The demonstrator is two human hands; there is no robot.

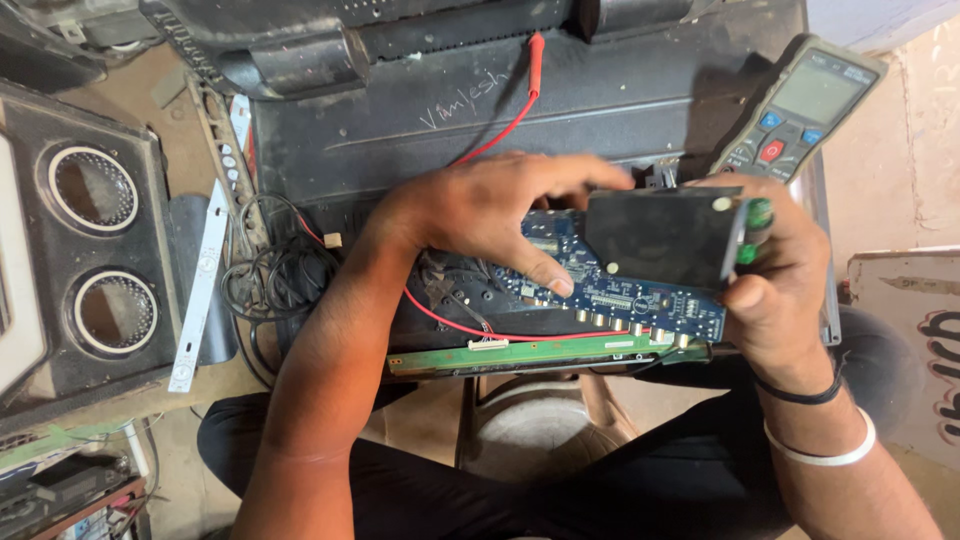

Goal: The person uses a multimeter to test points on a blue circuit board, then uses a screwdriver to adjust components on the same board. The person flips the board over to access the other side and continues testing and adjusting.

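So far I pinch the blue board [610, 285] with my left hand [490, 215]; my right hand [775, 290] grips its black plate [660, 235]; meter [800, 105] untouched.

The black plate [660, 235] hides part of the blue circuit board [640, 295].

One screen is seen: the pale grey-green rectangular display of a handheld meter [800, 105], set in the upper part of a grey-green casing with blue and red buttons below it. The meter is found at the upper right, leaning tilted at the right edge of the black panel [400, 130]. A white sign board [905, 340] with dark lettering and a thin dark border is noted at the right edge of the view, partly cut off. Handwritten pale marking is observed on the black panel, near its top centre.
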